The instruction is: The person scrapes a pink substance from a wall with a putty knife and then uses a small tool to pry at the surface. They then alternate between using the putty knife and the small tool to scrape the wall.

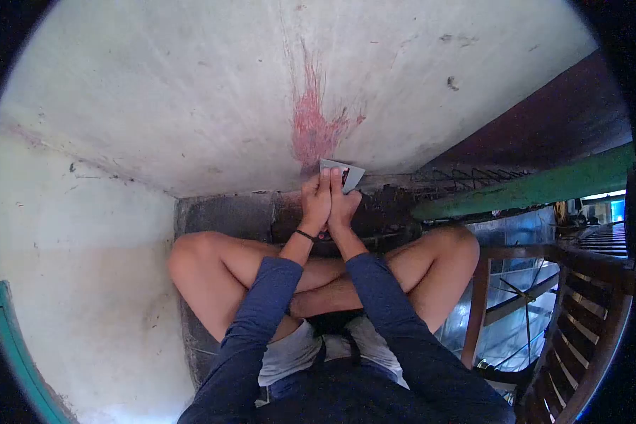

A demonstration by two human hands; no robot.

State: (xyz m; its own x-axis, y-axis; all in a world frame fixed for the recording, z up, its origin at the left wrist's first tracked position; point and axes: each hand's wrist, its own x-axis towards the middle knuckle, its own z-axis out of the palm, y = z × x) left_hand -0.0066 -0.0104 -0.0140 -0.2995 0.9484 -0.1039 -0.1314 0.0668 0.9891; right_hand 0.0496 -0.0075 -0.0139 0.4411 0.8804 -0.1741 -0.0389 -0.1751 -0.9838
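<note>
A flat grey scraper-like plate [353,175] is held against the lower part of the pale wall [191,92]. My right hand [343,206] grips it from below, its fingers wrapped round the lower part. My left hand [316,201] is pressed alongside, its fingertips on the plate's left side. A dark band circles the left wrist. Just above the plate, a red patch [314,127] with scratch-like streaks marks the wall. The plate's lower part is hidden by my hands.
My crossed legs [212,265] are on a dark floor. A green beam [530,185] crosses at the right, above a slatted wooden chair [579,318]. Another wall [85,283] stands at the left, with a teal edge [10,332].
</note>
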